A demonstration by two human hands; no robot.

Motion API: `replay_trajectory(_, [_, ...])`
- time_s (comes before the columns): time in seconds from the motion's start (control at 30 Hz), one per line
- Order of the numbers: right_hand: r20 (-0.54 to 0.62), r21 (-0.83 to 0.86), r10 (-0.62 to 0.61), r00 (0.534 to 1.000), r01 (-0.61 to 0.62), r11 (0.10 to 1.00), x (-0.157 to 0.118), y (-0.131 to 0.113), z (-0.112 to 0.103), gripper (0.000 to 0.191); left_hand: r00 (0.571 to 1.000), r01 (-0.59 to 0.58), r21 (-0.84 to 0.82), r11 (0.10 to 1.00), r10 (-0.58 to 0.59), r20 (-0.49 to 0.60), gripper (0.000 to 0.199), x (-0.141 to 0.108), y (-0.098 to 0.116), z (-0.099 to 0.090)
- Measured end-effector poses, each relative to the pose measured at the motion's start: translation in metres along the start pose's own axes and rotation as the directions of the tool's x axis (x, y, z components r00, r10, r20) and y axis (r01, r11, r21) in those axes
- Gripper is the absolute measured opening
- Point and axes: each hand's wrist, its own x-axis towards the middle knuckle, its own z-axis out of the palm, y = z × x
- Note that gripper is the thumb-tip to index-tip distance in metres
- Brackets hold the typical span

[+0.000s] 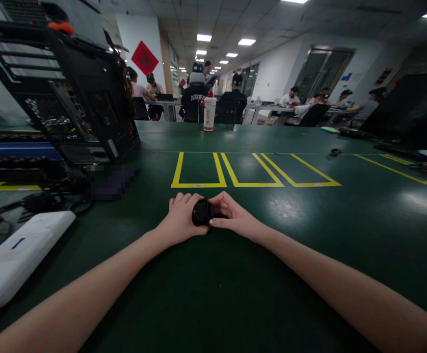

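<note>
"Both the left hand (178, 215) and the right hand (237, 215) hold the black object (200, 213): the left half-curled around it, the right pinching its side between thumb and fingers."

"Position and handling?"

"It is between them, on the near side of the yellow tape (250, 185); contact with the counter (213, 274) cannot be confirmed. Brace with the left; apply light, even right-hand pressure."

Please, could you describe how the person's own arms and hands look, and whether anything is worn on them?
The left forearm and right forearm are bare, with no sleeves in view. The left hand and right hand are ungloved; no watch or bracelet shows.
</note>
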Motion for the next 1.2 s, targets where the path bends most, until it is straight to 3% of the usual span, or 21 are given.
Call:
replay_trajectory(0.33, [-0.107,-0.038,0.033,0.994,-0.037,0.999,0.0015,0.0,0.0039,0.025,1.0,-0.006,-0.003,1.0,0.006,-0.02,0.051,0.0002,-0.002,0.0028])
replay_trajectory(0.43, [-0.097,-0.047,0.067,0.993,-0.071,0.996,0.0016,0.0006,0.0035,0.031,1.0,-0.006,-0.002,1.0,0.006,-0.011,0.051,0.0004,-0.0013,0.0026])
replay_trajectory(0.67, [-0.03,-0.005,0.008,1.0,-0.008,1.0,0.0005,0.0002,0.001,0.035,1.0,0.003,0.009,1.0,-0.003,-0.028,0.052,0.0002,-0.0025,0.0051])
replay_trajectory(0.87, [-0.104,-0.013,0.025,0.994,-0.026,1.0,0.001,-0.0008,0.0039,0.02,1.0,0.003,-0.012,1.0,-0.003,-0.02,0.052,0.0002,-0.0018,0.0032])
replay_trajectory(1.03, [-0.128,-0.048,0.065,0.99,-0.071,0.996,0.0016,0.0012,0.0039,0.033,1.0,0.011,-0.022,1.0,-0.011,-0.01,0.051,0.0004,-0.0013,0.0032])
replay_trajectory(1.2, [-0.061,-0.009,0.033,0.998,-0.033,0.999,0.0005,-0.0002,0.0018,0.034,1.0,0.022,-0.018,1.0,-0.022,-0.014,0.051,0.0005,-0.0016,0.0034])
